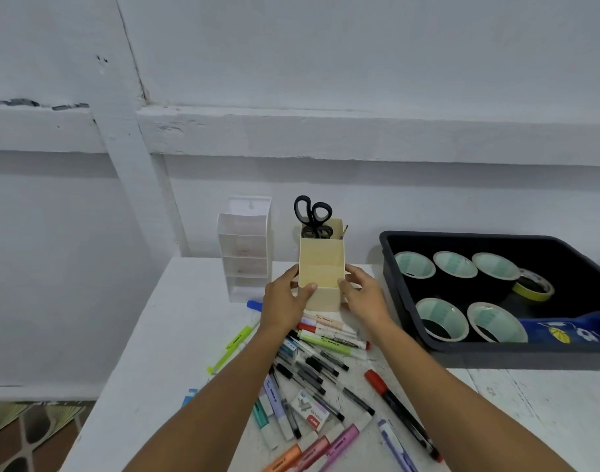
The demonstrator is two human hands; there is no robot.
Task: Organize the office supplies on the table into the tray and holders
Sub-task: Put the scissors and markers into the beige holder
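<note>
White-painted wall fills the upper half of the head view, with a white table (pixel 176 335) pushed up against it and a patch of patterned floor showing at the lower left.

At the back of the table stands a tall white organizer (pixel 244 248) with stacked open shelves, its shelves looking bare. To the right sits a black tray (pixel 390 264) with five black tape rolls (pixel 441 318) in two rows, a yellow tape roll (pixel 534 285) leaning at its far side and a blue packet (pixel 571 328) lying in its near right corner.

Between organizer and tray stands a cream holder (pixel 321 267), a tall box with a lower front pocket. Black-handled scissors (pixel 312 215) stick up, handles on top, from its taller rear section, and a thin stick pokes out at the rear right corner. The front pocket shows nothing inside.

The left hand (pixel 285 301) grips the holder's left side, thumb across the front edge, fingers wrapped around the side. The right hand (pixel 361 294) presses against the right side, thumb on the front corner, fingers curled behind.

Just in front of the holder, partly under the forearms, lies a loose heap of pens and markers (pixel 319 366): black pens, green, orange, pink and purple highlighters, a red-capped marker (pixel 399 403) off to the right, and a small staples box (pixel 310 409) among them. A blue cap (pixel 254 304) peeks out beside the left hand.
</note>
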